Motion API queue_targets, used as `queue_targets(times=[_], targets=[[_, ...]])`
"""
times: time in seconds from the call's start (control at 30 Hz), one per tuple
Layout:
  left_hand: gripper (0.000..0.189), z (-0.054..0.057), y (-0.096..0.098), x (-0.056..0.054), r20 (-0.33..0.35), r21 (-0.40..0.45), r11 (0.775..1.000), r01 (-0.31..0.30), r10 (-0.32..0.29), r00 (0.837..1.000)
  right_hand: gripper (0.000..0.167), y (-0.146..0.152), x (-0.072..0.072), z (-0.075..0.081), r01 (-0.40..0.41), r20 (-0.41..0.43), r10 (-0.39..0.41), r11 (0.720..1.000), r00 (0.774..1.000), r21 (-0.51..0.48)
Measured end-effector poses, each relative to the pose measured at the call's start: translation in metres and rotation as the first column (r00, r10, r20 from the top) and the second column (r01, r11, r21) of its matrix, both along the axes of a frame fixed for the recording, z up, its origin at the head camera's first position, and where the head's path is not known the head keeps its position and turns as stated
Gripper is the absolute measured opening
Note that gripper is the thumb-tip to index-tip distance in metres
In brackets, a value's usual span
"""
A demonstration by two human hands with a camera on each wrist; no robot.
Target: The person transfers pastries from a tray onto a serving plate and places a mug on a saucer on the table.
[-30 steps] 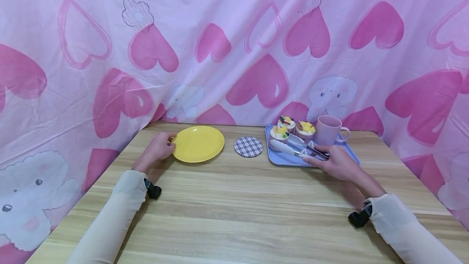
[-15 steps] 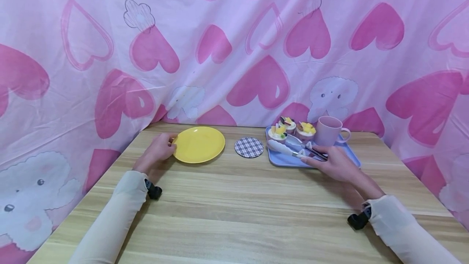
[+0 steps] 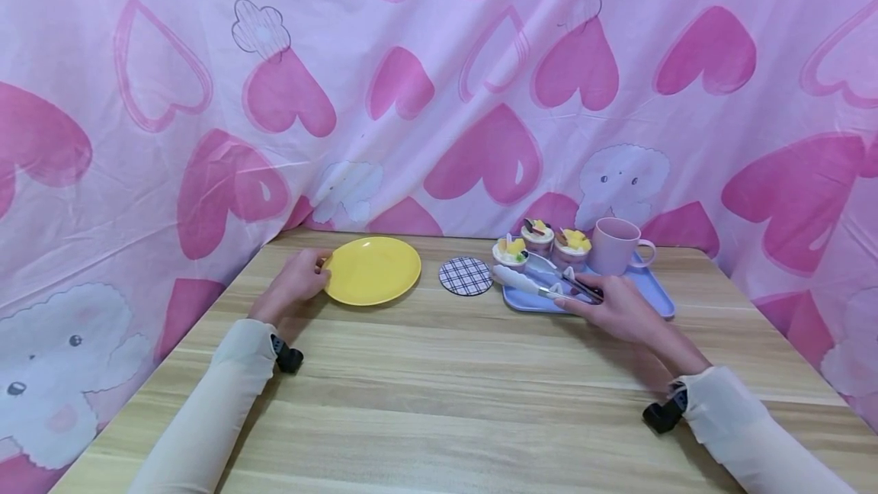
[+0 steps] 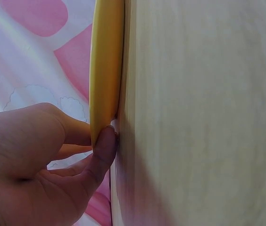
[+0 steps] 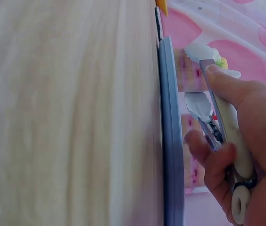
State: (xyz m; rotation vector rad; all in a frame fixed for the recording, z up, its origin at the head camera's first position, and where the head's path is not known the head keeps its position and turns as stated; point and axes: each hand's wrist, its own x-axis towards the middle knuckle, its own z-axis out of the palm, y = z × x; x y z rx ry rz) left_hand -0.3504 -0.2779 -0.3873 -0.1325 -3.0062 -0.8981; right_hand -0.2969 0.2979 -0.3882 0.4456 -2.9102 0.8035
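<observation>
My left hand (image 3: 299, 277) pinches the left rim of a yellow plate (image 3: 373, 271), thumb (image 4: 105, 146) by its underside in the left wrist view. The plate lies on the wooden table. My right hand (image 3: 613, 307) holds food tongs (image 5: 227, 117) with pale handles and white scalloped ends. Between those ends sits a cup dessert (image 3: 509, 250) topped with cream and fruit, at the left edge of a blue tray (image 3: 655, 292). Whether its base touches the tray, I cannot tell. Two more cup desserts, a rear one (image 3: 537, 233) and a right one (image 3: 571, 245), stand on the tray.
A pink mug (image 3: 613, 245) stands on the tray, its handle to the right. Between plate and tray lies a round checked coaster (image 3: 466, 276). Behind the wooden table (image 3: 411, 395) hangs a pink heart-patterned cloth (image 3: 384, 136).
My right hand and the tongs have shifted left. The cup dessert between the tong ends has moved left with them, toward the coaster. The left hand and plate stay put.
</observation>
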Motion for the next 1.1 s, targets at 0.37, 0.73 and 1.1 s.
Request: queue_targets(times=[0.37,0.73,1.1], targets=[[0.057,0.000,-0.001,-0.002,0.019,0.000,1.000,-0.013,0.013,1.000,0.092,-0.009,0.000,0.000,-0.002,-0.018,0.001,1.000,1.000,-0.026],[0.057,0.000,0.000,-0.002,0.001,0.000,1.000,0.002,-0.002,1.000,0.093,-0.017,-0.002,0.002,-0.001,-0.026,0.000,0.999,1.000,-0.032],[0.057,-0.001,0.000,-0.002,0.007,0.003,1.000,-0.001,0.001,1.000,0.095,-0.031,-0.006,0.002,-0.018,0.005,0.018,0.999,1.000,-0.050]])
